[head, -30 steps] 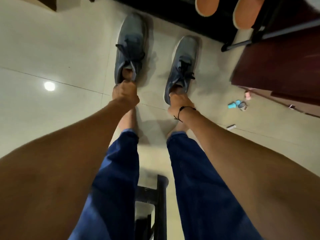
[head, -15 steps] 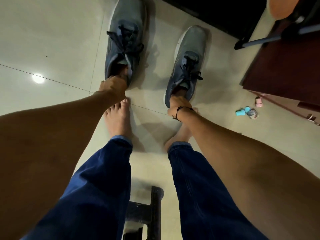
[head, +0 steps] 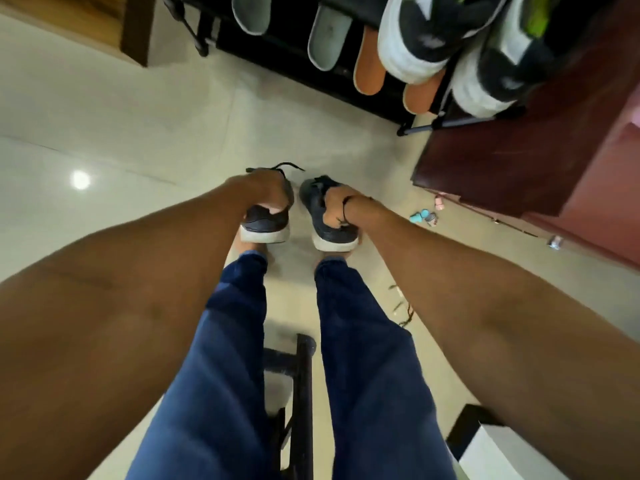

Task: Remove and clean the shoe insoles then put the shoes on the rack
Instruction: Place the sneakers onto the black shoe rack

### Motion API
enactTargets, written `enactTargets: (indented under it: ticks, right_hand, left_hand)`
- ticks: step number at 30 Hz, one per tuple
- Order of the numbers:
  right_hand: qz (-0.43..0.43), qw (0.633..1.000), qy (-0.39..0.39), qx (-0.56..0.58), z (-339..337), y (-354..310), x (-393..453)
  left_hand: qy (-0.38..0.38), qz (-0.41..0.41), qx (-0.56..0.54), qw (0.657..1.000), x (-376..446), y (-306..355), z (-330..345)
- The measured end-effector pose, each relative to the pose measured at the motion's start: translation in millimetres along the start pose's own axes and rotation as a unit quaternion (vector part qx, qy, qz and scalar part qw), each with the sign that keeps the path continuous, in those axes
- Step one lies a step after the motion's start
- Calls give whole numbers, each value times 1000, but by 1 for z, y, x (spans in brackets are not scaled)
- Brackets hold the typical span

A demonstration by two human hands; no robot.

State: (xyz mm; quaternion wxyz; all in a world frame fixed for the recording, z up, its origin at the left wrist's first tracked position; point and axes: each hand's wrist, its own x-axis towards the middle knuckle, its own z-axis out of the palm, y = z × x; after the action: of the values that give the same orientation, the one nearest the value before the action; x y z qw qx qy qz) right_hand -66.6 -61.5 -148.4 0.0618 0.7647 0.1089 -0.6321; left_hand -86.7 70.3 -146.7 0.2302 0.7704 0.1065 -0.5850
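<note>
Here my left hand and right hand each grip one shoe by its opening, fingers curled in, heels toward me, for carrying to the rack.

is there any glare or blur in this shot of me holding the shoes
Head view: ceiling-light glare on the glossy floor at left; shoe rack and sneakers on it smeared by motion blur; wide-angle stretch bulges both forearms at the edges; both grey shoes fairly sharp.
</note>
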Motion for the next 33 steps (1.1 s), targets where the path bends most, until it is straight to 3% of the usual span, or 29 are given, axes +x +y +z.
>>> enactTargets:
  ticks: [5,11,17,24,33]
  right_hand:
    - [-15,1000,-20,18,-41,-29,-112]
    - [-24,996,66,48,-98,-45,-224]
    - [-64,978,187,72,-150,-42,-301]
    - [-94,951,282,84,-210,-40,-306]
    - [-62,940,322,99,-260,-42,-262]
  left_hand:
    - [-67,7,44,997,-108,15,-30]
    - [45,50,104,992,-213,33,-83]
    - [144,53,191,970,-264,37,-135]
    - [251,83,197,944,-274,63,-197]
    - [290,92,125,944,-213,81,-243]
